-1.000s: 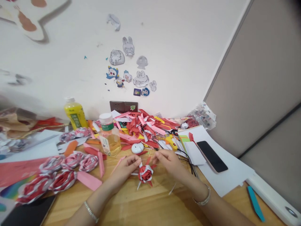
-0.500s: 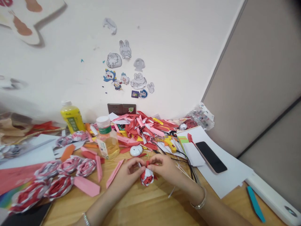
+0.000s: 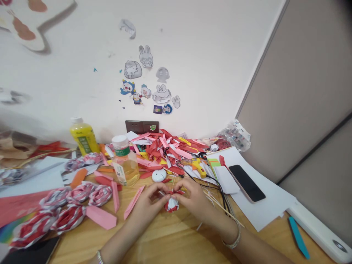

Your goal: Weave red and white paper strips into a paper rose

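Note:
A small red and white folded-paper piece (image 3: 172,204) is held above the wooden table between my two hands. My left hand (image 3: 156,197) pinches its left side with thumb and fingers. On the right side, my right hand (image 3: 187,193) grips it the same way, thumb close to the left thumb. Red paper tips show between the fingers. Just behind the hands lies a white earbud case (image 3: 159,175). A pink folded strip (image 3: 134,202) rests to the left of my left hand.
Behind are a heap of folded paper strips (image 3: 167,150), a yellow glue gun (image 3: 198,168) and two bottles (image 3: 125,161) (image 3: 84,137). Rolled red-white paper pieces (image 3: 68,219) lie left. A phone (image 3: 246,183) on white sheets and a teal strip (image 3: 298,237) lie right.
The paper piece has tilted between my fingers, showing more white on its front and less of the red below. Both hands have shifted slightly with it.

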